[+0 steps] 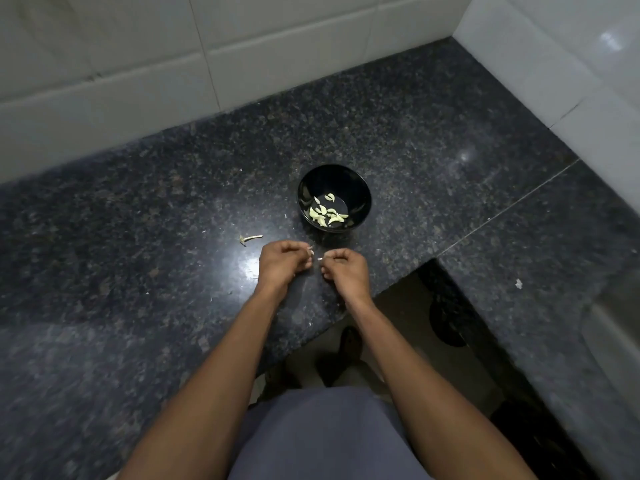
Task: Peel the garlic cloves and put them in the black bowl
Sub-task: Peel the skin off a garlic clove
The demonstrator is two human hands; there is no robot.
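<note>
Sitting beyond both hands (317,263): black bowl (360,188)

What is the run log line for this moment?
hands: left hand, right hand pinch garlic clove | black bowl: holds peeled cloves

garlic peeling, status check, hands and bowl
Left hand and right hand both pinching a small clove between them. Black bowl holds peeled cloves. Path to bowl clear.

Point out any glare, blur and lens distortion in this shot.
Head view: glare on the counter beside the left hand; the edges are soft; the wide lens bows the wall tiles; the bowl stays sharp.
</note>
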